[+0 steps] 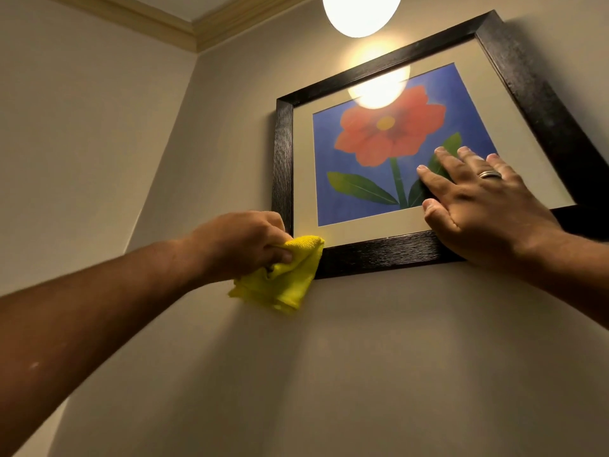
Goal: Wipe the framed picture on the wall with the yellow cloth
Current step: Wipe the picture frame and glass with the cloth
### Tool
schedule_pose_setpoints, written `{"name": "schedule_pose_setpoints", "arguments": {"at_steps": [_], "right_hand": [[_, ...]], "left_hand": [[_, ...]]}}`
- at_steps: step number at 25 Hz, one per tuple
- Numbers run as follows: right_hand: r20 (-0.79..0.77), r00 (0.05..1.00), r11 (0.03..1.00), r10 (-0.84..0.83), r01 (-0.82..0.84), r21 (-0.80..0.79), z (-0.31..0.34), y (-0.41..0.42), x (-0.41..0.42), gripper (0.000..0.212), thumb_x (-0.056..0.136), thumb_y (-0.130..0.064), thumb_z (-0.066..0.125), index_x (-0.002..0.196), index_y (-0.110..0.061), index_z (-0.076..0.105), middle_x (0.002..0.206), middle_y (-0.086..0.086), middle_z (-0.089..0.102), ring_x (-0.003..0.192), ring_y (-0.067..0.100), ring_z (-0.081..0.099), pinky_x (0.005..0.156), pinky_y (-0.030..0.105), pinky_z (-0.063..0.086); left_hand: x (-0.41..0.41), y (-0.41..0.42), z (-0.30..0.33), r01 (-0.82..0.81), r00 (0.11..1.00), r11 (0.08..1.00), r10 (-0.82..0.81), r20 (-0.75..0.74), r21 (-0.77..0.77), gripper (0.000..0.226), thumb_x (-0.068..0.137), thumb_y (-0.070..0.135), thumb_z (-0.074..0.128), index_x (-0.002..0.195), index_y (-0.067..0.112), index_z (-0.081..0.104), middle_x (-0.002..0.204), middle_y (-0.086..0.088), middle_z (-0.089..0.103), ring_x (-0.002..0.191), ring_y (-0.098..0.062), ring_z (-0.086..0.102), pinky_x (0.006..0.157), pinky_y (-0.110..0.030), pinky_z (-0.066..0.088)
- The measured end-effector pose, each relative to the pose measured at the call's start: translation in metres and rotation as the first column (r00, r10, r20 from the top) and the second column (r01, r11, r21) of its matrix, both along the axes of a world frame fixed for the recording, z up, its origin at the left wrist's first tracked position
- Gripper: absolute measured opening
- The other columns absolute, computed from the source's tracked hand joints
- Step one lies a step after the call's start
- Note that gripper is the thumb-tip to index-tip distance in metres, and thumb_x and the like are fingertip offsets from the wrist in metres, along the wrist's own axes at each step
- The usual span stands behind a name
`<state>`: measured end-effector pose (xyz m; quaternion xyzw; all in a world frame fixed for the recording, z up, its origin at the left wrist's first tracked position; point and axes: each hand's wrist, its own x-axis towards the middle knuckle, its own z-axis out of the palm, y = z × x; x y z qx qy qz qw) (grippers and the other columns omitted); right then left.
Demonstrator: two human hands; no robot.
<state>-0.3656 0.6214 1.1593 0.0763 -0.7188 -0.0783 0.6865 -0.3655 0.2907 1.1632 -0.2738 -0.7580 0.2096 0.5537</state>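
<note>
Picture: square, hung on a beige wall and seen from below; wide black frame with a fine ridged grain, cream mat inside it, and a print of a red flower with a yellow centre, green stem and green leaves on a blue ground. The glass carries a bright round reflection at the top of the print, under a glowing lamp at the upper edge of view. Cloth: yellow, soft pile, bunched and folded, pressed at the lower left corner of the frame, covering that corner, its loose end hanging down against the wall below. Left hand: fingers curled shut around the upper part of the cloth, knuckles beside the frame's left edge, bare forearm reaching up from the lower left. Right hand: flat and spread, fingers apart, gripping nothing; palm over the bottom rail of the frame, fingertips resting on the glass over the right leaf and the mat, thumb on the lower mat. A dark ring sits on one finger. Right forearm enters from the right edge. Moulding: pale, running along the ceiling line, upper left.
</note>
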Motion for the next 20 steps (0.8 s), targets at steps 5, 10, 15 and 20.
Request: {"name": "schedule_pose_setpoints", "arguments": {"at_steps": [5, 10, 15, 20], "right_hand": [[0.017, 1.000, 1.000, 0.018, -0.018, -0.018, -0.001, -0.002, 0.001, 0.067, 0.085, -0.051, 0.015, 0.148, -0.029, 0.024, 0.160, 0.007, 0.015, 0.147, 0.028, 0.012, 0.119, 0.050, 0.006], [0.009, 0.995, 0.994, 0.103, -0.103, -0.023, 0.001, 0.000, 0.003, 0.064, 0.085, -0.051, 0.015, 0.145, -0.034, 0.029, 0.160, 0.007, 0.016, 0.147, 0.028, 0.011, 0.119, 0.053, 0.004], [-0.015, 0.986, 0.985, 0.167, -0.168, -0.029, -0.002, -0.002, 0.002, 0.064, 0.084, -0.052, 0.014, 0.143, -0.037, 0.033, 0.160, 0.004, 0.018, 0.147, 0.024, 0.012, 0.119, 0.051, 0.003], [-0.090, 0.832, 0.836, 0.548, -0.549, 0.017, -0.008, 0.004, 0.006, 0.060, 0.086, -0.045, 0.017, 0.141, -0.035, 0.039, 0.158, -0.001, 0.024, 0.147, 0.017, 0.015, 0.120, 0.049, 0.004]], "left_hand": [[-0.003, 0.006, 0.013, -0.001, 0.995, 0.983, 0.019, -0.096, 0.184, 0.028, 0.091, 0.040, 0.054, 0.098, 0.017, 0.068, 0.105, -0.007, 0.060, 0.088, -0.028, 0.060, 0.074, -0.041, 0.051], [-0.037, 0.021, -0.072, 0.095, 0.995, 0.942, -0.078, -0.065, 0.321, 0.069, 0.094, 0.051, 0.037, 0.149, 0.013, 0.020, 0.153, -0.011, 0.026, 0.139, -0.031, 0.027, 0.113, -0.043, 0.031], [-0.050, -0.002, -0.055, 0.071, 0.993, 0.854, -0.111, 0.047, 0.515, 0.082, 0.085, 0.062, 0.016, 0.149, 0.018, -0.009, 0.161, -0.005, -0.007, 0.148, -0.017, -0.003, 0.119, -0.033, 0.005], [-0.054, 0.066, -0.069, 0.130, 0.990, 0.875, -0.091, -0.105, 0.466, 0.085, 0.086, 0.064, 0.004, 0.150, 0.009, -0.001, 0.160, -0.016, -0.006, 0.148, -0.027, -0.007, 0.119, -0.035, -0.004]]}}
